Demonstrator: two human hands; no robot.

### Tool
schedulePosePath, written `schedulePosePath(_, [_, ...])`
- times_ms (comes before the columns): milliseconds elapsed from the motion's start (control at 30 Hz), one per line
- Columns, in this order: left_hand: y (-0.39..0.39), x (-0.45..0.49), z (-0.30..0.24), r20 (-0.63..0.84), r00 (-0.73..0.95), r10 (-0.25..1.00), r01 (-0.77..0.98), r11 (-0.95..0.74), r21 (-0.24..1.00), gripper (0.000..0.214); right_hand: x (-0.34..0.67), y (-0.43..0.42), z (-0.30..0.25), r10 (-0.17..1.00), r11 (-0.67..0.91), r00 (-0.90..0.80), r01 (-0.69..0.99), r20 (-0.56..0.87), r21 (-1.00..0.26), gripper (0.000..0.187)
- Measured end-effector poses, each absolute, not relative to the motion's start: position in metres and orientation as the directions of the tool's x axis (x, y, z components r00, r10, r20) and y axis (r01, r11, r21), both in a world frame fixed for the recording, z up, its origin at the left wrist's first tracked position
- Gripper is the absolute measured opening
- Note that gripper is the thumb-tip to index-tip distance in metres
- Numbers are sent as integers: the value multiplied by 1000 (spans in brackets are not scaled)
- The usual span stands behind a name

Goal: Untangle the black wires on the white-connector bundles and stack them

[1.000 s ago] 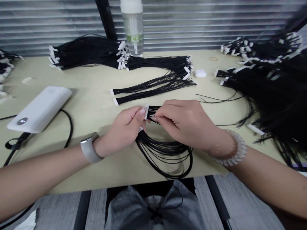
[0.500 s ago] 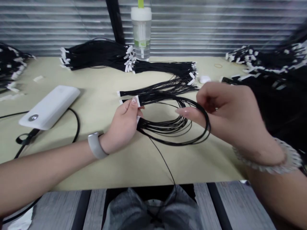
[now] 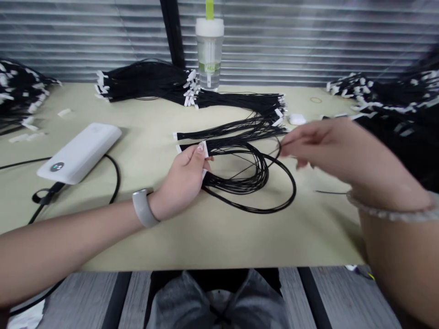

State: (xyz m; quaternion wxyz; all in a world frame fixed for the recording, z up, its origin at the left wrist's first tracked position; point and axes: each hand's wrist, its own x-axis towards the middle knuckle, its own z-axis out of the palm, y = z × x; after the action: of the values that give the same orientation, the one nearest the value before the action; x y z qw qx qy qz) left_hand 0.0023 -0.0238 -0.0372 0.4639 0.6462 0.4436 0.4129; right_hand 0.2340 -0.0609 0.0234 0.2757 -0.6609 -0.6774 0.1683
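Note:
My left hand (image 3: 187, 176) is closed around the white-connector ends of a looped black cable bundle (image 3: 248, 183), thumb on the upper white connector (image 3: 206, 149). The bundle curves to the right in several thin loops, one set swinging wider than the rest. To the right, my right hand (image 3: 318, 144) pinches a thin black wire that crosses the loops and bends up at the fingertips. Its loose end shows below that wrist. Just behind the bundle lie flat black cables (image 3: 219, 131) with white connectors at their left ends.
Bundled black cables (image 3: 144, 82) lie along the back, beside a clear cup (image 3: 210, 59) with a green straw. A white power bank (image 3: 80, 153) with a cord sits at left. Cable heaps stand at far left (image 3: 20, 91) and right (image 3: 404, 100). A small white case (image 3: 297, 119) lies near my right hand.
My right hand has moved from the loops' right side to pinch a thin wire beyond them. The wire that hung over the table's front edge now crosses the loops. My left hand keeps its hold.

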Motion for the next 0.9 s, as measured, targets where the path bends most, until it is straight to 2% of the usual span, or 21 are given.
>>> schedulePosePath(33, [-25, 2, -36, 136, 284, 949, 220, -202, 954, 39, 241, -56, 25, 963, 63, 135, 731, 234, -680, 11])
schedulePosePath(100, [-27, 2, -32, 166, 313, 935, 259, -252, 932, 39, 250, -50, 28, 895, 144, 310, 479, 321, -866, 14])
schedulePosePath(167, [-29, 1, -31, 195, 337, 921, 273, -294, 916, 39, 251, -46, 30, 835, 252, 441, 223, 328, -942, 15])
schedulePosePath(233, [-31, 1, -30, 223, 344, 912, 276, -325, 904, 39, 250, -46, 33, 792, 278, 538, 103, 289, -955, 18])
schedulePosePath(300, [-31, 1, -30, 240, 333, 912, 283, -339, 897, 39, 246, -49, 35, 799, 252, 530, 131, 282, -959, 23])
schedulePosePath(367, [-31, 1, -31, 243, 323, 915, 291, -340, 894, 39, 238, -55, 34, 865, 237, 391, 234, 314, -943, 23])
schedulePosePath(433, [-32, 1, -31, 250, 331, 910, 301, -353, 886, 38, 225, -63, 29, 911, 250, 210, 402, 354, -881, 14])
schedulePosePath(500, [-34, 0, -31, 272, 356, 894, 322, -390, 863, 37, 209, -71, 22, 925, 264, 51, 625, 376, -734, 13])
schedulePosePath(567, [-38, 0, -30, 304, 394, 868, 340, -445, 829, 36, 194, -76, 14, 897, 363, -118, 747, 426, -557, 13])
schedulePosePath(633, [-41, -1, -29, 333, 436, 836, 341, -496, 799, 35, 185, -77, 7, 859, 448, -250, 790, 447, -419, 12])
schedulePosePath(700, [-42, -1, -29, 354, 459, 815, 334, -527, 781, 34, 181, -78, 3, 834, 494, -326, 801, 446, -337, 14])
schedulePosePath(900, [-43, -1, -29, 382, 483, 788, 342, -571, 747, 33, 181, -81, 0, 805, 522, -386, 822, 450, -228, 18])
